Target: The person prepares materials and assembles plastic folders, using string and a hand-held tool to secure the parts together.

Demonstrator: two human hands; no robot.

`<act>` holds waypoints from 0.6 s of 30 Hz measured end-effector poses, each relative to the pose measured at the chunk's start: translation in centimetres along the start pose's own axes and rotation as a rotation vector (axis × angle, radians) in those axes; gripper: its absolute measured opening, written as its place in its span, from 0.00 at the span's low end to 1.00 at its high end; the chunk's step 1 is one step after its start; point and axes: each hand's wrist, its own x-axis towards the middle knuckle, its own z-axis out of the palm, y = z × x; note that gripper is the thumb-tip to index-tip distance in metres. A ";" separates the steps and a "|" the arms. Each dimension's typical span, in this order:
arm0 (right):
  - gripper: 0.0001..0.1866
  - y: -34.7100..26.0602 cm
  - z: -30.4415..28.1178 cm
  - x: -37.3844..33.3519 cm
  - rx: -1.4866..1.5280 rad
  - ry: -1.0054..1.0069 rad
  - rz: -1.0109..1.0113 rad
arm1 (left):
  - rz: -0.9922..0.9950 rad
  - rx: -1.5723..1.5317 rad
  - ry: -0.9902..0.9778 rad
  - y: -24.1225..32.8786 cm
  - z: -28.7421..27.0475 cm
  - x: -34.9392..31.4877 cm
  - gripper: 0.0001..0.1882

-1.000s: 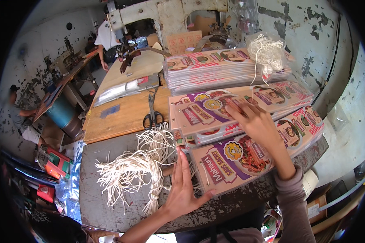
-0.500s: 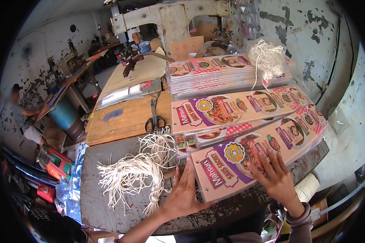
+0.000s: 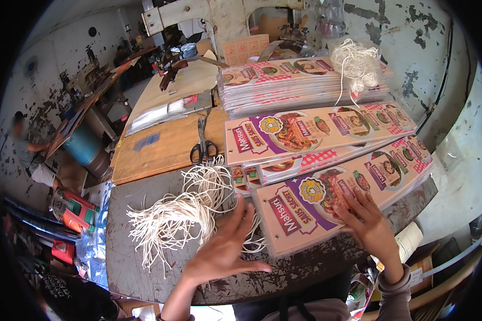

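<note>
My left hand (image 3: 219,251) is open, fingers spread, just off the short left end of the front stack of long printed cards (image 3: 318,206). It covers part of a bundle of white cords (image 3: 171,227) and seems to hold nothing. My right hand (image 3: 372,232) lies open on the near side of that stack, fingers stretched over the top card. The cards are orange with food pictures, appear sleeved in clear plastic, and have eyelets at the left end. Behind them, a second stack (image 3: 310,136) lies at a slight angle.
Black-handled scissors (image 3: 202,147) rest on a wooden board (image 3: 160,158) beyond the cords. A taller card stack (image 3: 284,96) stands at the back, topped by a clear bag of white cord (image 3: 356,64). A person (image 3: 29,150) stands far left. The dark worktable (image 3: 128,203) has scratches.
My left hand has moved left, away from the front stack's end, and its thumb has spread out. Cords beside the stack now show. My right hand stays on the cards; the view has tilted slightly.
</note>
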 end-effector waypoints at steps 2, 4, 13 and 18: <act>0.28 0.3 -0.5 -0.3 0.122 0.008 -0.002 | -0.123 0.035 0.023 -0.8 -1.9 -0.4 0.53; 0.29 0.0 -1.0 -0.3 0.241 0.016 -0.005 | -0.136 0.242 0.193 -1.0 -2.9 -0.8 0.36; 0.19 -4.8 -1.3 0.8 0.368 0.185 -0.147 | -0.186 0.690 0.451 -5.0 -0.4 -0.2 0.13; 0.10 -5.8 -0.5 1.1 0.426 0.202 -0.167 | -0.249 0.783 0.514 -4.5 0.5 0.8 0.13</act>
